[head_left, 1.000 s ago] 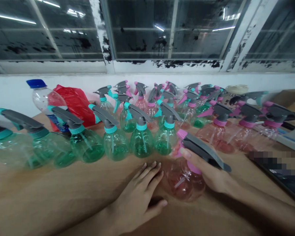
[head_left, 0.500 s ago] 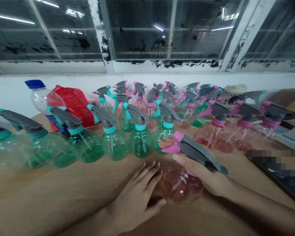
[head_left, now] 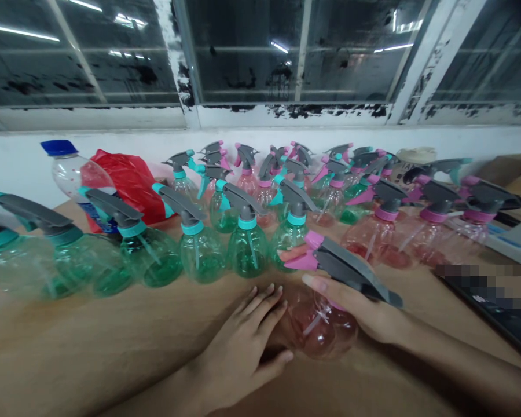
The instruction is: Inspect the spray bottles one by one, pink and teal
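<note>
A pink, see-through spray bottle (head_left: 323, 339) with a grey and pink trigger head stands on the wooden table (head_left: 125, 353). Around its neck, just under the trigger head, my right hand (head_left: 351, 301) is closed; its thumb shows in front and other fingertips peek out behind the pink nozzle. Beside the bottle's left side, my left hand (head_left: 247, 341) lies with fingers stretched out and holds nothing. Its fingertips point toward a row of green spray bottles, of which one green spray bottle (head_left: 249, 249) has a turquoise collar.
More pink spray bottles (head_left: 386, 237) stand to the right, with mixed ones behind. At the left are a blue-capped plastic bottle (head_left: 65, 174) and a red plastic bag (head_left: 134, 188). A dark flat object (head_left: 481, 301), partly pixelated, lies at the right. Windows (head_left: 247, 52) rise behind.
</note>
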A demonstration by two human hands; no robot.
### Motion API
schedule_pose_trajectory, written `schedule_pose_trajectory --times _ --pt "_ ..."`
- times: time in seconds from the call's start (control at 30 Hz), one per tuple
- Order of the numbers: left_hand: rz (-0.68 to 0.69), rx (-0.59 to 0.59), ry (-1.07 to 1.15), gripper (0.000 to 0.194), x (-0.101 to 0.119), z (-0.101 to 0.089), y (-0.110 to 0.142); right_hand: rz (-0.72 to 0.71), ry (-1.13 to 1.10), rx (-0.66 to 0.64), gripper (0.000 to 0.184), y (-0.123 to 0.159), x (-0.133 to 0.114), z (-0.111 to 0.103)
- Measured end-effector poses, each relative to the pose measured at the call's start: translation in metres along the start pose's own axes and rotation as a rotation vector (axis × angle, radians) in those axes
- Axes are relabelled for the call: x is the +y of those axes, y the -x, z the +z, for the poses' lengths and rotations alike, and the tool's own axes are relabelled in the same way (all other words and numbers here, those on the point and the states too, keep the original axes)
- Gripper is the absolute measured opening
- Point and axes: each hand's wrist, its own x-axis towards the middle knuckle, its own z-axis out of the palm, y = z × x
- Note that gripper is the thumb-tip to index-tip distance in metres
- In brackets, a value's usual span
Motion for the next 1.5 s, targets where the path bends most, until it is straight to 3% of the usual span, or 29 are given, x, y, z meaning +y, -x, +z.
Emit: schedule_pose_trajectory --times 0.47,0.7,0.9,1.1,1.5 --pt "0.008 0.016 0.000 0.060 0.000 0.000 -0.001 0.025 0.070 0.008 0.024 0.001 -0.004 0.001" --pt "0.012 0.013 0.000 0.058 0.000 -0.001 0.000 0.042 0.073 0.130 0.014 0.008 0.014 -0.002" --pt "0.004 0.010 0.010 0.060 0.000 -0.001 0.000 0.068 0.008 0.007 0.023 0.008 0.008 -0.001" --pt "-0.002 0.015 0.039 0.059 0.001 -0.002 -0.001 -0.018 0.038 0.066 0.022 0.003 0.000 0.001" --pt "-0.004 -0.004 0.016 0.060 0.001 -0.002 -0.001 -0.006 0.050 0.036 0.023 0.005 0.002 0.000"
